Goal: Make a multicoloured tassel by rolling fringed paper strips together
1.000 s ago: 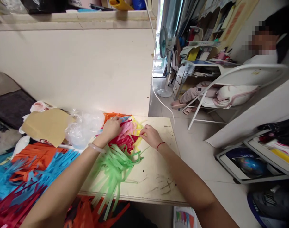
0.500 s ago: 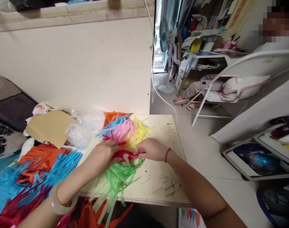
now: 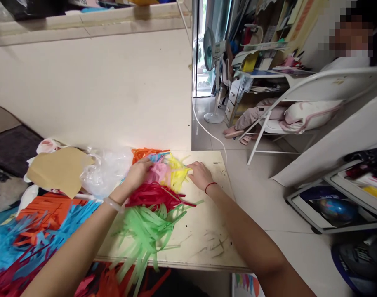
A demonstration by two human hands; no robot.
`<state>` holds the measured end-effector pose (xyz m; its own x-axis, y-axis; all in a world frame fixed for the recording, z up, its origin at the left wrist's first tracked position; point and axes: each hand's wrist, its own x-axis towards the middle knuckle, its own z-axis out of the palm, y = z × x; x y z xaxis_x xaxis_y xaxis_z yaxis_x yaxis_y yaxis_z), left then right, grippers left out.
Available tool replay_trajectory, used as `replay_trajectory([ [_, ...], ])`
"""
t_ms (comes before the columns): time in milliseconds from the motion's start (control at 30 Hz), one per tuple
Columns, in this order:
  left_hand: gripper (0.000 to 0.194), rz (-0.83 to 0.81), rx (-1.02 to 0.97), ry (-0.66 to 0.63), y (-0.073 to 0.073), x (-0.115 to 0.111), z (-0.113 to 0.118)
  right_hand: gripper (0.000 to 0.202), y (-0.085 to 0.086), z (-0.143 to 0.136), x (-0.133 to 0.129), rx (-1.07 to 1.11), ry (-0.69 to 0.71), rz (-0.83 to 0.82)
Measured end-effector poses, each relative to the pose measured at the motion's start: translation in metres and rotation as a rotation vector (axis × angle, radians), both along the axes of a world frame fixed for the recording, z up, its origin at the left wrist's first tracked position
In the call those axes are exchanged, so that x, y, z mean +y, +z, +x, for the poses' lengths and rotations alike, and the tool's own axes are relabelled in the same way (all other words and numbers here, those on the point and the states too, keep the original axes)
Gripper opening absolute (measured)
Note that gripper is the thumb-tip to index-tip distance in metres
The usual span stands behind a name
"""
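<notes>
Bundles of crepe-like streamers lie in coloured rows on a small pale board table (image 3: 207, 243). My left hand (image 3: 141, 171), slightly blurred, rests over the left side of the pink streamers (image 3: 159, 171) and blue streamers (image 3: 160, 156); its fingertips are mostly hidden. At the right end of the yellow streamers (image 3: 177, 171), my right hand (image 3: 201, 175) has its fingers curled in a pinch on the strips. Nearer me lie red streamers (image 3: 154, 196), then green streamers (image 3: 149, 231) that hang over the front edge. Orange streamers (image 3: 147, 154) sit at the back.
To the left are a clear plastic bag (image 3: 104, 171), brown paper (image 3: 57, 169), and more blue fringe (image 3: 80, 218) and orange fringe (image 3: 49, 210). A cream panel (image 3: 98, 90) stands behind. Another person sits on a white chair (image 3: 340, 84); a fan (image 3: 209, 49) stands farther off.
Both hands have left the red streamers, which now lie flat across the table. They have moved away from me, the left to the pink and blue, the right to the yellow.
</notes>
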<state>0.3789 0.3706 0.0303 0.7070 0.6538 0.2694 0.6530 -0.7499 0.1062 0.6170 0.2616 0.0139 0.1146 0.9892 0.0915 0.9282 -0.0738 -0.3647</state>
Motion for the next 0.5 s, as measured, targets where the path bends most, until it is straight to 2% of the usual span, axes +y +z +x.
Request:
replay_trajectory([
  [133,0.027,0.073,-0.131,-0.033,-0.006,-0.013,-0.037,0.033,-0.004,0.002,0.002,-0.007,-0.022,-0.015],
  [267,0.028,0.09,-0.273,-0.01,-0.012,-0.025,-0.061,0.027,-0.007,0.006,0.005,-0.026,-0.053,-0.024],
  [333,0.021,-0.043,-0.433,0.018,-0.013,-0.029,-0.067,0.023,-0.008,0.008,0.006,-0.032,-0.06,-0.026],
  [400,0.015,-0.272,-0.659,0.09,-0.012,-0.029,-0.069,0.02,-0.008,0.007,0.007,-0.034,-0.065,-0.024],
  [500,0.023,-0.501,-0.885,0.204,-0.01,-0.023,-0.069,0.016,-0.005,0.006,0.005,-0.028,-0.068,-0.013],
])
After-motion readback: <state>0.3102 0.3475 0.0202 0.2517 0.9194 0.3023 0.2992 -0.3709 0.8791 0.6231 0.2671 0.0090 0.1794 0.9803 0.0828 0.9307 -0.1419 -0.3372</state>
